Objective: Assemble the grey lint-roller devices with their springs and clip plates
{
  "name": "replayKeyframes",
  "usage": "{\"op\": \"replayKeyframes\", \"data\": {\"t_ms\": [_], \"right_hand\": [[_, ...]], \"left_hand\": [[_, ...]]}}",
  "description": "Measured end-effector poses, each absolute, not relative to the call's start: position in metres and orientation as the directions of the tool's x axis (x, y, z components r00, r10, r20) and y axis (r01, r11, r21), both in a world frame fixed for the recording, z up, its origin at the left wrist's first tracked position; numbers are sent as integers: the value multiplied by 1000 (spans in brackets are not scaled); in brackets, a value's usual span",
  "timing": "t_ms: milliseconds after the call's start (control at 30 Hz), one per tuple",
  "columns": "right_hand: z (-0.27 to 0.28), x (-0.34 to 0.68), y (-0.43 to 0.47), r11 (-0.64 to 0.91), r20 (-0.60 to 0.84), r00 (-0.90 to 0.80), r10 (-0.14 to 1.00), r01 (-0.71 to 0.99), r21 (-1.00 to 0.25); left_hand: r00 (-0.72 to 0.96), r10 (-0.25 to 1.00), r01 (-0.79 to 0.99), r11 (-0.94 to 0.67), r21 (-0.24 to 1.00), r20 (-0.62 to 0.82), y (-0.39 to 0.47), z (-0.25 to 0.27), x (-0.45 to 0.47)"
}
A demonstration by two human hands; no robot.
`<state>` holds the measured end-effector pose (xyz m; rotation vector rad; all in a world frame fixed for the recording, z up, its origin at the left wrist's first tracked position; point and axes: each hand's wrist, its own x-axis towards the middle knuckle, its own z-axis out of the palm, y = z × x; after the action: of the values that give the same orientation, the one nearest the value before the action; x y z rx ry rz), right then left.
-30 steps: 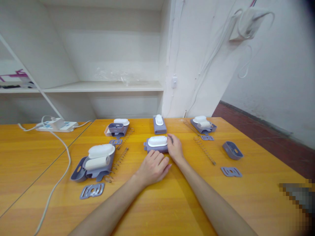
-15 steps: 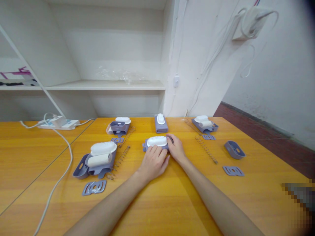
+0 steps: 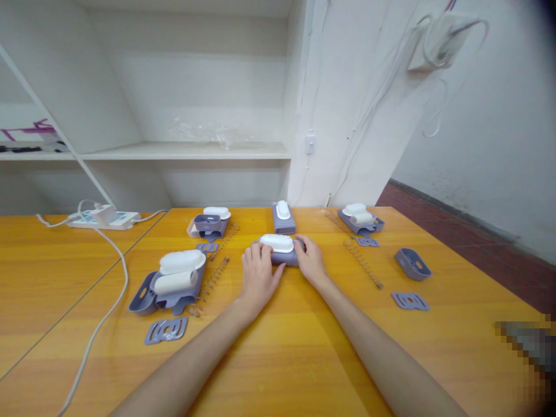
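Between my hands lies a grey-purple plastic case (image 3: 284, 258) with a white oval, bristled-looking piece (image 3: 277, 243) on top. My left hand (image 3: 257, 275) is closed round the case's left end, fingertips over its far side and thumb along the near side. At the other end, my right hand (image 3: 310, 262) grips the case, its fingertips close to the white piece. The left end is covered by my fingers. Straight behind stands a similar case (image 3: 284, 223) with a white oval piece on it.
To the left are a grey case with white pieces (image 3: 180, 272), a grey slotted plate (image 3: 166, 330) and a spring (image 3: 215, 278). Right lie another spring (image 3: 364, 263), an open grey cup (image 3: 412, 264) and a slotted plate (image 3: 410, 301). A power strip (image 3: 125, 220) stands far left.
My left hand has moved left, from the near middle of the case to its left end. The right hand stays on the right end.
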<state>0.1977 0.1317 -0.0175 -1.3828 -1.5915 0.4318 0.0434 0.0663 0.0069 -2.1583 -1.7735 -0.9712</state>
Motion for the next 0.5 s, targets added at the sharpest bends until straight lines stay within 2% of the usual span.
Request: {"op": "replayKeyframes", "data": {"t_ms": [100,500], "right_hand": [[-18,199,133,305,417,80,906,561,-770],[-18,199,132,322,426,62,902,559,-764]], "left_hand": [[13,781,917,-259,304,625,68,5,43],[91,767,895,-342,286,635,66,2,44]]}}
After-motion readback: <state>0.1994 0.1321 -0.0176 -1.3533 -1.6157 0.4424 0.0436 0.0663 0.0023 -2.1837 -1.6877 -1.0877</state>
